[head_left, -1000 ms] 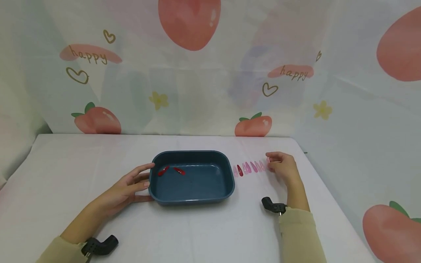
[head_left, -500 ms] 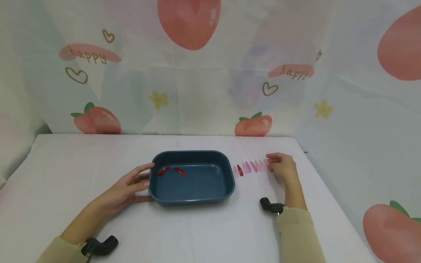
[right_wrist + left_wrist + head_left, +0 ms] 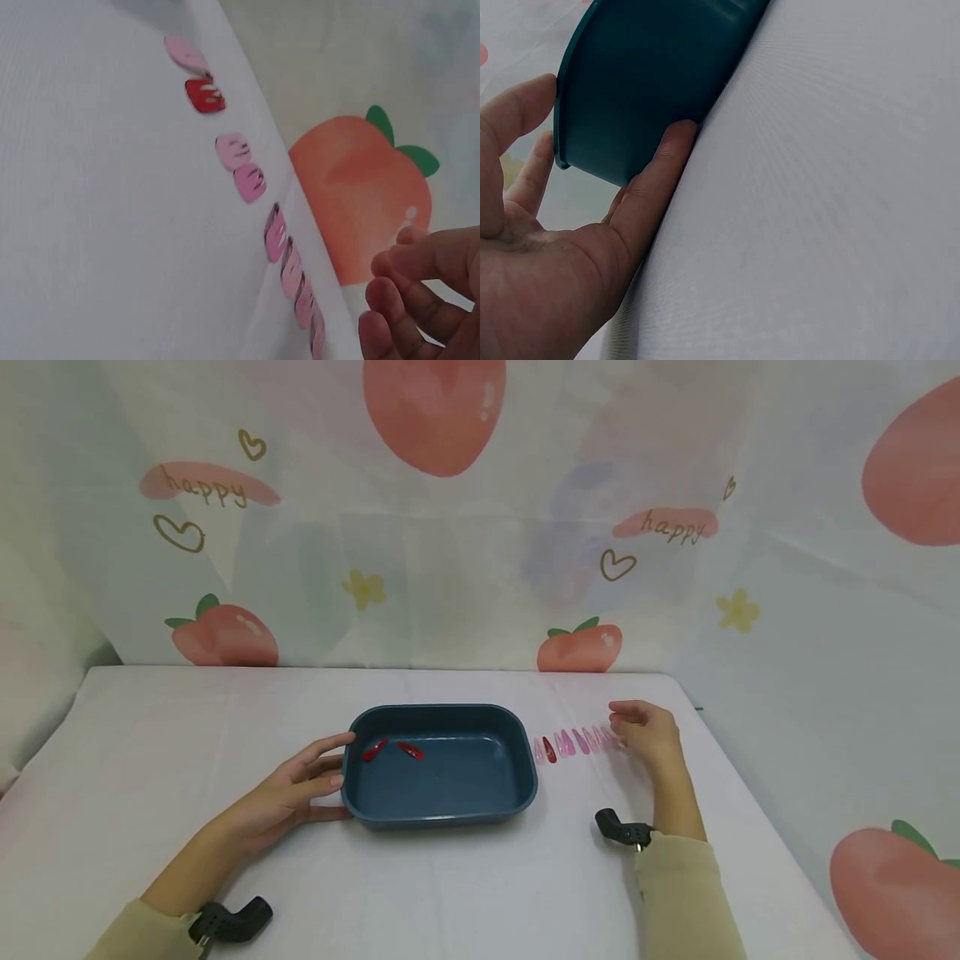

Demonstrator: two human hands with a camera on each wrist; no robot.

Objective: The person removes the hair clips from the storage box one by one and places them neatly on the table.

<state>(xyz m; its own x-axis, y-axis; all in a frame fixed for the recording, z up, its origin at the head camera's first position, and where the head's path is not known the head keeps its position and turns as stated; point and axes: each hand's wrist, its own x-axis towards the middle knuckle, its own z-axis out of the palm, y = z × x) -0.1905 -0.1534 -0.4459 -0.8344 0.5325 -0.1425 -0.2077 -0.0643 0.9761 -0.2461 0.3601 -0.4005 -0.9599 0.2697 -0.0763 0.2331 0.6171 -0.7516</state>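
Note:
A dark blue-green basin (image 3: 450,806) stands on the white table. My left hand (image 3: 277,797) reaches to its left side, fingertips at the rim and thumb (image 3: 660,176) low along the outer wall. Two red hair clips, one on the left (image 3: 375,749) and one beside it (image 3: 410,750), lie inside the basin. Right of the basin runs a row of pink snap hair clips (image 3: 250,182) with one red hair clip (image 3: 205,95) among them. My right hand (image 3: 648,732) is above the row's far right end, its fingers (image 3: 386,295) loosely bent and nothing between them.
White cloth (image 3: 435,893) covers the table. Its back edge meets a fabric backdrop (image 3: 450,568) printed with peaches, hearts and flowers. A black wrist camera mount (image 3: 236,921) sits on the left wrist and another mount (image 3: 622,828) on the right.
A second ago my right fingers were at a pink hair clip at the row's right end. That clip now lies in the row and the hand has lifted slightly. My left hand stays put.

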